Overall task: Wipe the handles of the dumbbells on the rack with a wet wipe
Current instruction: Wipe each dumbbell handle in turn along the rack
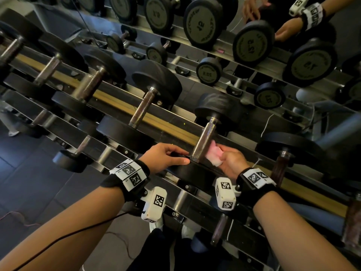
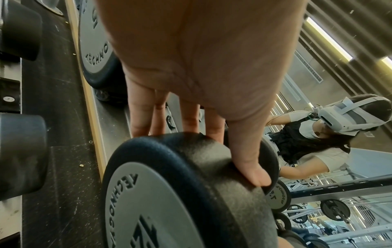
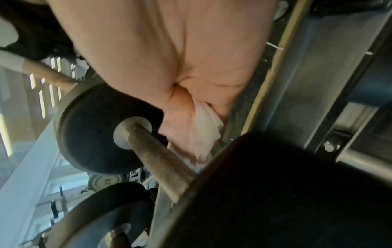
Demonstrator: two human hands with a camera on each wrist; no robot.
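A black dumbbell lies on the rack's top tier, its knurled metal handle (image 1: 203, 141) (image 3: 157, 161) between two round heads. My right hand (image 1: 228, 161) (image 3: 180, 67) pinches a crumpled pink-white wet wipe (image 1: 214, 155) (image 3: 191, 130) and holds it against the right side of the handle, near its lower end. My left hand (image 1: 166, 157) (image 2: 201, 83) holds this dumbbell's near head (image 1: 187, 173) (image 2: 169, 184); the thumb (image 2: 254, 172) lies on the rim and the fingers reach over its far side.
Several more dumbbells sit along the slanted rack (image 1: 117, 106) to the left and right, with a lower tier (image 1: 181, 198) beneath my wrists. A mirror (image 1: 224, 22) behind the rack reflects weights and hands. Dark tiled floor (image 1: 39, 173) lies at the left, with a cable.
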